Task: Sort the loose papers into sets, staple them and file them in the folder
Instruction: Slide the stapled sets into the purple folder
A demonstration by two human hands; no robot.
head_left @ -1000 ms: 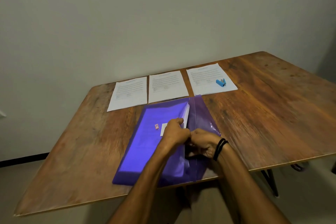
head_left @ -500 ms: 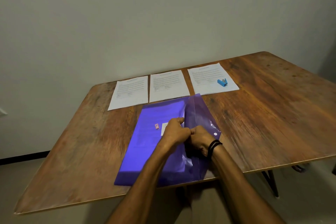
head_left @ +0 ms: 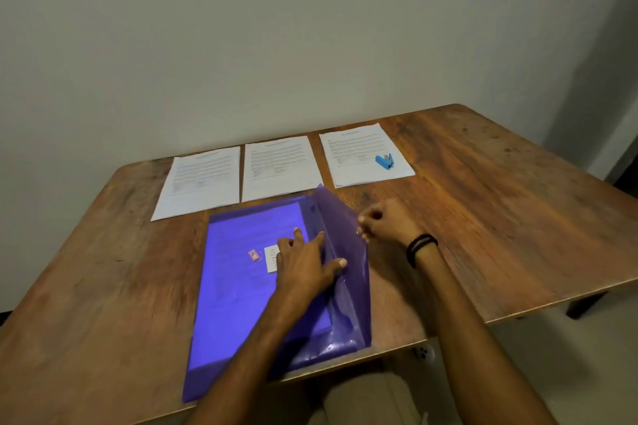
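At the flap's edge, the right hand (head_left: pixel 383 222) pinched the purple folder (head_left: pixel 241 286) flap, lifting it open; the left hand (head_left: pixel 305 266) lay spread flat on the folder, pinning it; three paper sets (head_left: pixel 281 166) and stapler (head_left: pixel 385 161) waited behind; half a second earlier both hands were bunched together.

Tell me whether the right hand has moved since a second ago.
Yes. The right hand moved right, away from the left hand, off the purple folder onto its flap's edge.
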